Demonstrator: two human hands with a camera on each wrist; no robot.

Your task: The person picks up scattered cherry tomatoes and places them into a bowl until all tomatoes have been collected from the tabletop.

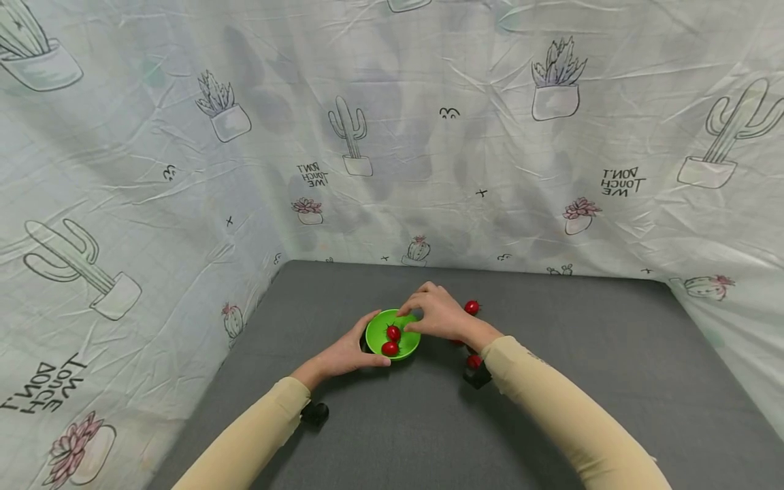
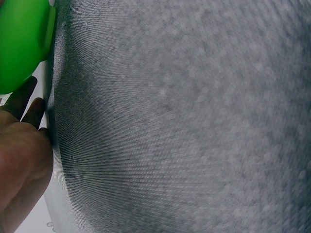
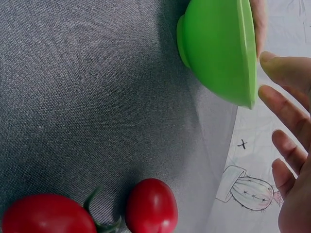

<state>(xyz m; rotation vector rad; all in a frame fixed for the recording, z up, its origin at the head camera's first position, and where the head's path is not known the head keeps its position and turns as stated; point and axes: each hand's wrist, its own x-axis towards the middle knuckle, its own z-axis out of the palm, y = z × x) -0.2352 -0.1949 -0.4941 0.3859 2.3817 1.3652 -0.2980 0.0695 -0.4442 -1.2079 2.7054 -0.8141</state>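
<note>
A green bowl (image 1: pixel 409 348) stands on the grey table, with two small red tomatoes inside, one (image 1: pixel 393 333) behind the other (image 1: pixel 389 349). My left hand (image 1: pixel 348 354) grips the bowl from its left side, thumb along the near rim and fingers round the far side. Above the bowl's right rim is my right hand (image 1: pixel 436 314), its thumb and fingers apart with nothing between them. The right wrist view shows those fingertips (image 3: pixel 272 94) close to the rim of the bowl (image 3: pixel 218 53). Only the bowl's lower side (image 2: pixel 24 43) appears in the left wrist view.
Right of the bowl, a tomato (image 1: pixel 471 307) lies beyond my right wrist and another (image 1: pixel 474 361) below it; a third is mostly hidden by the wrist. Two tomatoes, one with a green stem (image 3: pixel 48 213), show in the right wrist view. Cactus-print cloth (image 1: pixel 392 150) hangs behind the table (image 1: pixel 392 435).
</note>
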